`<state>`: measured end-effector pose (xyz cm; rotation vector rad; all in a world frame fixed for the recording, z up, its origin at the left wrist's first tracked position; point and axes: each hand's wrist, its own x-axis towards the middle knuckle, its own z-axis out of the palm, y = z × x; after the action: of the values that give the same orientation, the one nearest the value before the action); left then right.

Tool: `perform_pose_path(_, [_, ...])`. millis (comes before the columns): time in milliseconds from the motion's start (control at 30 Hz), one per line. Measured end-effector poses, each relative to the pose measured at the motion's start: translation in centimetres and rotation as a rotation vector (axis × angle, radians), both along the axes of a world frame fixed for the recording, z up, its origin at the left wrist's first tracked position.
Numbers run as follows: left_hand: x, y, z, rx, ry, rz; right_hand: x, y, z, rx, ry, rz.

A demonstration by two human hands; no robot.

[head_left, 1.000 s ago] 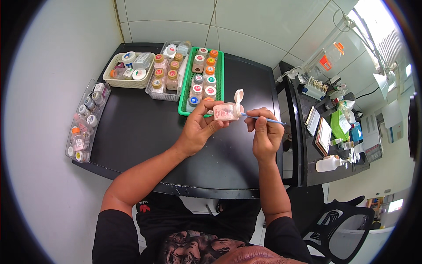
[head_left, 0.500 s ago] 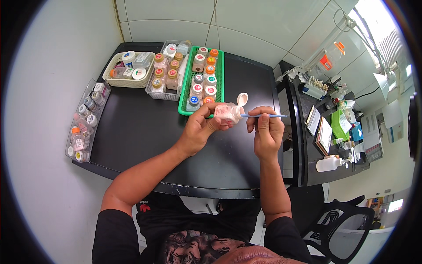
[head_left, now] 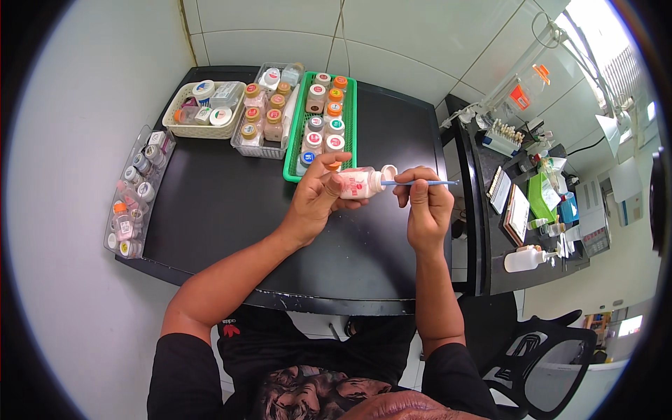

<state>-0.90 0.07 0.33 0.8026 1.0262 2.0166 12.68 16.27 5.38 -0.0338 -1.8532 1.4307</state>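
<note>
Nearest to us, we are wearing a black shirt [head_left: 182, 374] with a dark printed front, and our forearms are reaching forward over a black table [head_left: 350, 266]. With our left hand [head_left: 313, 199] we are gripping a small clear bottle [head_left: 358, 185] of pale pink contents, holding it tipped on its side above the table, its mouth facing right and its white flip lid [head_left: 389, 171] standing open. With our right hand [head_left: 425, 204] we are pinching a slim blue stick [head_left: 435, 183] between thumb and fingers, and its left end is meeting the bottle's mouth; whether it is going inside, we cannot tell. Just beyond our left hand, a green basket [head_left: 355, 112] is holding jars with orange, white, grey and blue tops. Along the table's left edge, a clear tray [head_left: 155, 199] is carrying more small jars. Farther back, a clear basket [head_left: 259, 152] is holding pinkish jars, mostly brown-capped, and a cream basket [head_left: 199, 131] beside it is holding white-lidded tubs. Off to the right, a white bottle [head_left: 520, 261] is lying on a dark side bench [head_left: 493, 269], and behind everything pale wall tiles [head_left: 413, 59] are rising.
</note>
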Motion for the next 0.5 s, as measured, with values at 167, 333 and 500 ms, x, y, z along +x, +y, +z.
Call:
perform_pose_path(167, [-0.2, 0.1, -0.4, 0.083, 0.019, -0.045, 0.0, 0.1, 0.1, -0.009, 0.027, -0.017])
perform_pose_path(333, [0.0, -0.1, 0.7, -0.004, 0.103, -0.048, 0.1, 0.4, 0.5, 0.009, 0.100, -0.063])
perform_pose_path(500, [-0.3, -0.1, 0.1, -0.027, 0.044, -0.100, 0.3, 0.6, 0.3, 0.004, 0.113, -0.077])
